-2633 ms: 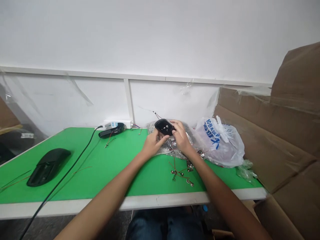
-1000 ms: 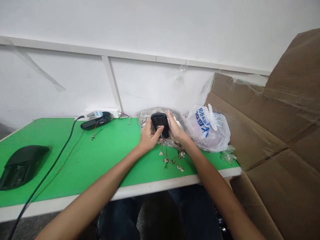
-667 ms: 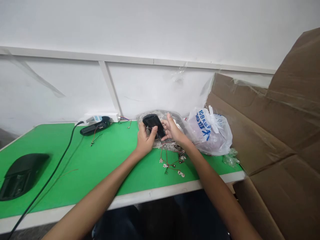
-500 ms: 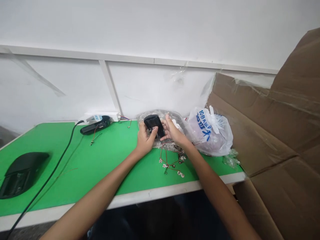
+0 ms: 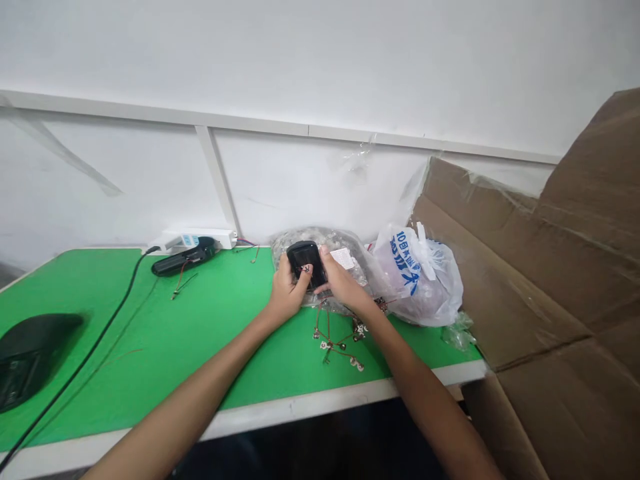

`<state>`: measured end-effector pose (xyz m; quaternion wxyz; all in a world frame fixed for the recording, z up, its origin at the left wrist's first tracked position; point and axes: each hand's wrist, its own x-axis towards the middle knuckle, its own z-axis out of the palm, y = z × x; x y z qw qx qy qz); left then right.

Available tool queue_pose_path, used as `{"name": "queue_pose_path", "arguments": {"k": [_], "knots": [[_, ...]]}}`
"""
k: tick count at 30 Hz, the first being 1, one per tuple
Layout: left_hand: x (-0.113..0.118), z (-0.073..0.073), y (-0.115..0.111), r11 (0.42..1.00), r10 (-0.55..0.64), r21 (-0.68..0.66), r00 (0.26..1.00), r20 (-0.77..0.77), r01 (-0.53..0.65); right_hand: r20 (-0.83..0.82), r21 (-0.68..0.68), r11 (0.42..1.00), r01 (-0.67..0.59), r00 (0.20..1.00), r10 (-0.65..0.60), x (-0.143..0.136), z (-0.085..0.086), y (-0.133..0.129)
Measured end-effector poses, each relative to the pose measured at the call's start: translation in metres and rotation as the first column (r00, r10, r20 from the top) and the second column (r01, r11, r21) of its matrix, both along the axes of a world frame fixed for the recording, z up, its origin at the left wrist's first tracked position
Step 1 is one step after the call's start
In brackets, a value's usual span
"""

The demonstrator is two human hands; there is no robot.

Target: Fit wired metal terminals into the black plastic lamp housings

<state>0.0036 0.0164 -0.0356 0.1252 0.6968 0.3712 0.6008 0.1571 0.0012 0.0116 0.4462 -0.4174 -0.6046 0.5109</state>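
Note:
A black plastic housing (image 5: 304,252) with a hollow face is held up between both hands above the table. My left hand (image 5: 286,288) is closed round its left side, its thumb over the hollow on a small metal contact piece (image 5: 306,269). My right hand (image 5: 341,280) grips the right edge, with its fingers partly hidden behind the housing. Beneath and behind them lies a clear plastic bag (image 5: 345,240) of small parts with a white label. Several metal contact pieces on thin red wires (image 5: 343,345) lie just in front of the bag.
The table (image 5: 200,347) is green with a white edge. A black handheld device (image 5: 183,259) lies by a white power strip (image 5: 220,238). At left are another black housing (image 5: 35,353) and a black cable (image 5: 107,327). A white bag (image 5: 425,287) and cardboard (image 5: 540,280) occupy the right.
A small metal contact piece now shows at my left thumb on the housing. My right hand has closed in on the housing's edge. The whole view has shifted slightly.

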Motion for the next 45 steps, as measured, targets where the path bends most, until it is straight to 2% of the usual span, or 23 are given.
{"name": "queue_pose_path", "arguments": {"k": [4, 17, 30, 35, 39, 42, 45], "knots": [[-0.001, 0.0, 0.0, 1.0, 0.021, 0.014, 1.0, 0.01, -0.021, -0.002, 0.0, 1.0, -0.012, 1.0, 0.012, -0.001, 0.0, -0.001], [-0.003, -0.001, -0.002, 0.998, -0.024, 0.052, 0.999, -0.049, 0.027, -0.022, 0.026, 1.0, 0.013, 1.0, -0.012, -0.005, -0.006, -0.001], [-0.003, -0.004, 0.001, 0.999, -0.02, 0.033, 0.998, -0.062, 0.022, -0.006, 0.02, 1.0, 0.018, 1.0, -0.018, -0.006, -0.006, -0.004], [-0.005, -0.006, 0.002, 0.998, 0.009, 0.057, 0.998, -0.055, -0.006, -0.024, 0.059, 0.998, -0.01, 1.0, 0.011, -0.003, -0.009, -0.002], [-0.002, -0.005, 0.001, 0.999, 0.011, 0.05, 1.0, 0.006, -0.012, 0.0, 0.057, 0.997, -0.054, 0.999, 0.054, 0.004, -0.012, 0.002], [0.004, -0.004, -0.001, 1.0, 0.008, 0.002, 0.997, 0.078, -0.008, -0.002, 0.06, 0.998, -0.009, 1.0, 0.009, 0.01, -0.011, 0.007], [0.01, -0.006, -0.005, 0.998, -0.006, -0.06, 0.992, 0.125, 0.014, -0.04, 0.102, 0.988, 0.112, 0.993, -0.109, 0.016, -0.009, 0.011]]}}
